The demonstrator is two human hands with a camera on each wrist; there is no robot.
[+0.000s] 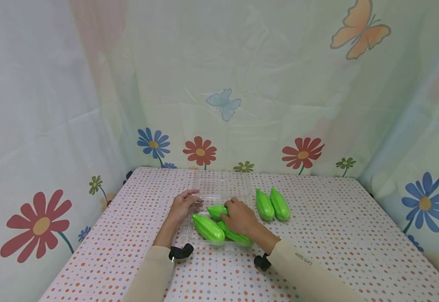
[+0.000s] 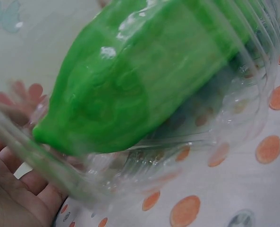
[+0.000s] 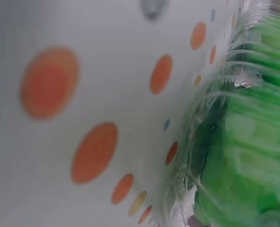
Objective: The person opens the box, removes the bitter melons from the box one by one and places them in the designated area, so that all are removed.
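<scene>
A clear plastic box (image 1: pixel 219 242), its lid (image 1: pixel 221 184) folded back, holds 3 shiny green ridged gourds. Two lie at the front: one on the left (image 1: pixel 209 228), the other on the right (image 1: pixel 236 238), partly beneath my right hand (image 1: pixel 241 217). That hand grips the third gourd (image 1: pixel 215 212) near the back of the box. My left hand (image 1: pixel 181 205) rests at the box's left edge with relaxed fingers, holding no gourd. In the left wrist view, a gourd (image 2: pixel 116 90) shows through the plastic; in the right wrist view, another gourd (image 3: pixel 248 161) does.
Two more green gourds, a left one (image 1: pixel 265 205) and a right one (image 1: pixel 280 204), lie side by side right of the box. The table (image 1: pixel 329 235) has a dotted cover. Flower-printed curtains (image 1: pixel 257 126) close off the back and both sides.
</scene>
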